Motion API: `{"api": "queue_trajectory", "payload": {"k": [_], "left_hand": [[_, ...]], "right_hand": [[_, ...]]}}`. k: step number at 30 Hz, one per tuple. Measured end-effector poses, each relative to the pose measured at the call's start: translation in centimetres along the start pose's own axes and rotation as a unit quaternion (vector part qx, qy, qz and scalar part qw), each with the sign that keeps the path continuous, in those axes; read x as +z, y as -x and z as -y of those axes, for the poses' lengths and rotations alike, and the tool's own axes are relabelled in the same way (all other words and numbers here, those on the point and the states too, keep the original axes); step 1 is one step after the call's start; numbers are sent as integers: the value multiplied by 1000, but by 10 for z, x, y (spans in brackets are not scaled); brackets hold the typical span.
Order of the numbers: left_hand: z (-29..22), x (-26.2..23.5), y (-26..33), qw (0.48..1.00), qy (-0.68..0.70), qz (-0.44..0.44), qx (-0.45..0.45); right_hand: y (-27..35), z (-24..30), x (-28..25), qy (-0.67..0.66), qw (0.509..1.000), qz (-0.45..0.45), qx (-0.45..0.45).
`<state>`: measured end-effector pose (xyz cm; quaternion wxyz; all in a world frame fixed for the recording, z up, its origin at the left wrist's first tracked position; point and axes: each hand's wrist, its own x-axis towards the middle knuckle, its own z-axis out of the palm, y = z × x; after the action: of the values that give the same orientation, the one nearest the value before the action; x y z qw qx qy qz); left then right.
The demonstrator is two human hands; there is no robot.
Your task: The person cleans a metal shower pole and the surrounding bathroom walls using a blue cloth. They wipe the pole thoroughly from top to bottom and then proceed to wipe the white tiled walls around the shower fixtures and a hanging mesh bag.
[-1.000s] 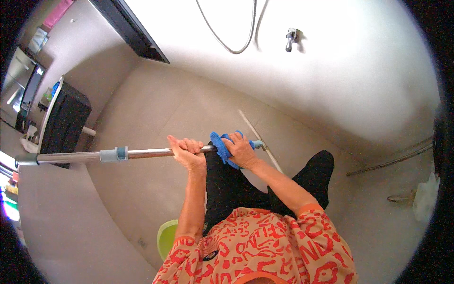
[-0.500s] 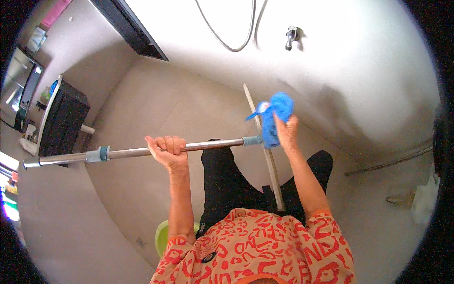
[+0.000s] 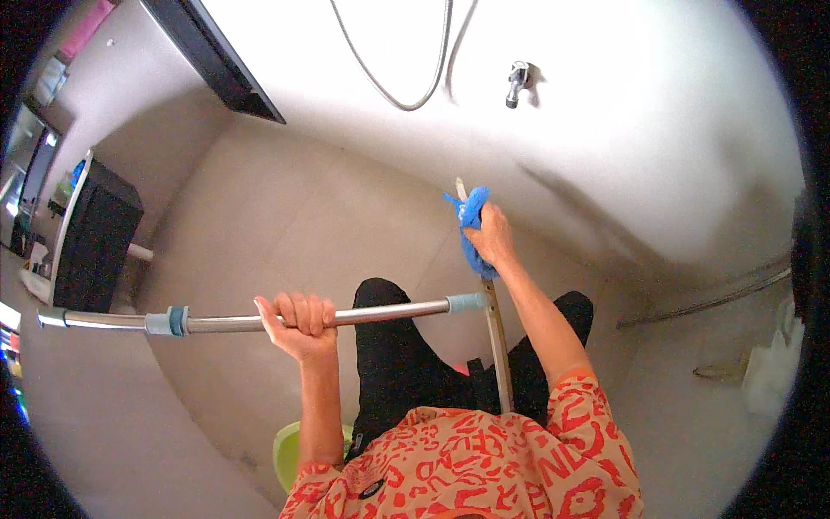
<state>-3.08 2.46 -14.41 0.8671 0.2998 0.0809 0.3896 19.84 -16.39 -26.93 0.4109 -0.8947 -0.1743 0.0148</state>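
Observation:
A floor squeegee with a shiny metal telescopic pole (image 3: 233, 323) and pale blue-grey collars lies across in front of me. My left hand (image 3: 300, 325) is closed round the middle of that pole. At the pole's right end the long, narrow squeegee head (image 3: 496, 337) crosses it, running from near my lap toward the wall. My right hand (image 3: 492, 235) holds a blue cloth (image 3: 475, 216) wrapped over the far part of this head. Some of the cloth is hidden behind my fingers.
Below my left forearm stands a green basin (image 3: 287, 454). A wall tap (image 3: 518, 85) and a hanging shower hose (image 3: 406, 105) are ahead. A dark cabinet (image 3: 99, 233) stands at left. Another hose (image 3: 709, 298) and a whitish plastic bag (image 3: 769, 372) are at right.
My right hand has brought the blue cloth from beside the pole joint onto the far part of the squeegee head. The left hand keeps its hold; the view has shifted slightly.

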Motion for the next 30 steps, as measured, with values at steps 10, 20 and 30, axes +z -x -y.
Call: {"api": "queue_trajectory", "payload": {"k": [10, 20, 30], "left_hand": [[-8, 3, 3, 998, 9, 54, -11], [-4, 6, 1, 998, 1, 60, -3], [-6, 0, 1, 997, 12, 71, -24]], "right_hand": [[-61, -24, 17, -155, 979, 20, 130], [52, -2, -31, -273, 920, 222, 175], [3, -8, -27, -284, 921, 195, 180]]}}
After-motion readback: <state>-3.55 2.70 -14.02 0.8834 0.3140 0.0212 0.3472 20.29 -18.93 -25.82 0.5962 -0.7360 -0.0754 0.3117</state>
